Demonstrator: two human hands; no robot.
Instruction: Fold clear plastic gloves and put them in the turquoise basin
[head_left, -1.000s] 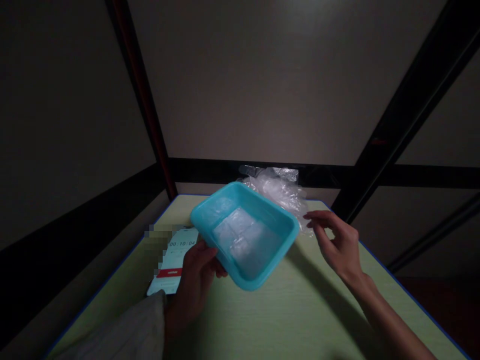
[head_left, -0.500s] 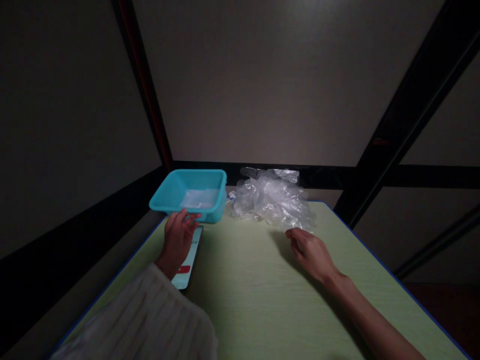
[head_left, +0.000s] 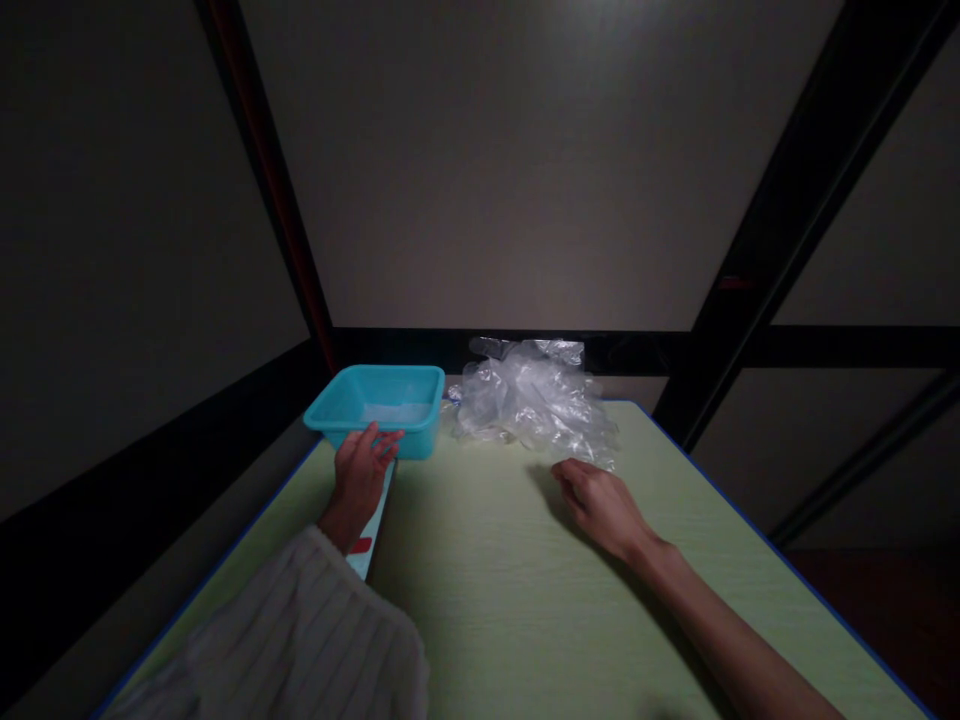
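Note:
My left hand (head_left: 361, 470), in a ribbed knit sleeve, is at the front wall of a turquoise plastic basin (head_left: 416, 437) on the far left of the table. Its fingers are apart, with fingertips just below the rim. Something pale and flat (head_left: 394, 412) lies inside the basin. Under the left hand and wrist is a phone (head_left: 360, 566) with a lit screen, partly hidden. My right hand (head_left: 600, 503) is closed, fingers curled against the thumb, at the near edge of a heap of crumpled clear plastic (head_left: 529, 395). Whatever may be between its fingers is hidden.
The pale green table (head_left: 480, 600) has a blue edge. A light wall panel (head_left: 495, 200) with a dark rail stands behind the heap. Dark slanted beams (head_left: 757, 240) rise on both sides.
The basin, earlier tilted towards me, now sits lower and more level, covering the phone's far end. My left hand stays by its front. The right hand keeps its closed shape; the view has shifted slightly.

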